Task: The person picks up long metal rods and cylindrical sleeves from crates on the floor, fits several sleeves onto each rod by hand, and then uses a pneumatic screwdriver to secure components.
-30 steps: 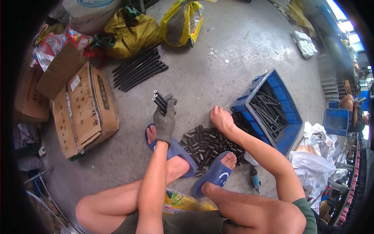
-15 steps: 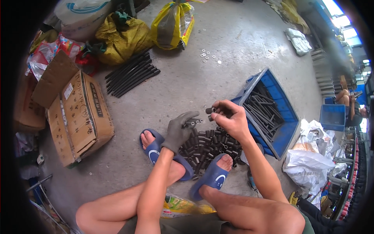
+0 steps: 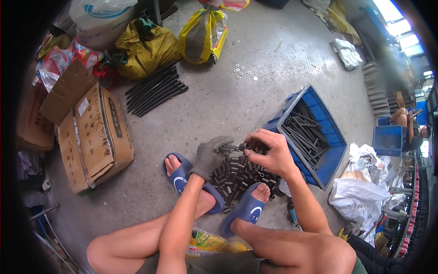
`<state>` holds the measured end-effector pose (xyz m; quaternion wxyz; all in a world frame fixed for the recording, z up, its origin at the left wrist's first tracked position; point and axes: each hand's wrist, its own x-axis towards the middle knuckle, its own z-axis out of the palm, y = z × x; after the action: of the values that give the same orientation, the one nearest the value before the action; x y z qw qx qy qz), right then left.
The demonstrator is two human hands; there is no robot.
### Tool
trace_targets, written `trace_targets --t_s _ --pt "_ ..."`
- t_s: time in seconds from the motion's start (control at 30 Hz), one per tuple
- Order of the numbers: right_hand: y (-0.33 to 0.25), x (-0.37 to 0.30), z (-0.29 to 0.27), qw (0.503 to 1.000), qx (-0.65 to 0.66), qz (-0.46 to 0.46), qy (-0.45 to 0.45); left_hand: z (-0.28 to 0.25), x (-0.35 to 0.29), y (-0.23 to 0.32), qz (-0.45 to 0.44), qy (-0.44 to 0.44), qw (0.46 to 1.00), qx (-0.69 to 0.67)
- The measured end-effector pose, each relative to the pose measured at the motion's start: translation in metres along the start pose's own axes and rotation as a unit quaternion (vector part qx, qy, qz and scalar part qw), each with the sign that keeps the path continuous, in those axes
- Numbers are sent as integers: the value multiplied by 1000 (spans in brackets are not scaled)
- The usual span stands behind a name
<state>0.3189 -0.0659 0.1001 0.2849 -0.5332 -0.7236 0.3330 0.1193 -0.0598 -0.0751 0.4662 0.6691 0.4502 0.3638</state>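
Note:
My left hand [image 3: 207,159], in a grey glove, is closed around several slim grey metal rods [image 3: 227,149] whose ends stick out to the right. Opposite it, my bare right hand [image 3: 275,154] pinches short black sleeves [image 3: 247,146] between thumb and fingers. One sleeve meets the rod ends or sits right in front of them; I cannot tell whether it is around a rod. Part of what my right fingers hold is hidden. Below both hands, a heap of short black sleeves [image 3: 235,177] lies on the floor between my blue slippers [image 3: 247,209].
To the right stands a blue crate [image 3: 336,145] with long black rods [image 3: 305,133]. More black rods [image 3: 155,90] lie at the far left, near a cardboard box [image 3: 98,137] and a yellow sack [image 3: 146,50]. White washers [image 3: 238,71] are scattered ahead. Another person [image 3: 413,128] sits far right.
My hands have come together: the right moved left and slightly down, bringing its sleeves against or close to the rod ends. The rods in my left hand now point more to the right.

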Motion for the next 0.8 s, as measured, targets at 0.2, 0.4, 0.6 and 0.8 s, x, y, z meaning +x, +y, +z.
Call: trace_targets --t_s 0.2,0.4,0.6,0.8 --pt "2 -3 4 999 -22 -37 21 0 1 -1 -33 3 999 -43" --pt "7 2 4 992 -68 -103 32 -6 6 -3 -24 -21 997 -75" --pt "-2 0 12 996 -55 -13 73 13 -6 -4 -19 91 995 -41" --pt "-8 13 -5 996 -76 -39 2 10 -3 -10 -18 67 995 -71"
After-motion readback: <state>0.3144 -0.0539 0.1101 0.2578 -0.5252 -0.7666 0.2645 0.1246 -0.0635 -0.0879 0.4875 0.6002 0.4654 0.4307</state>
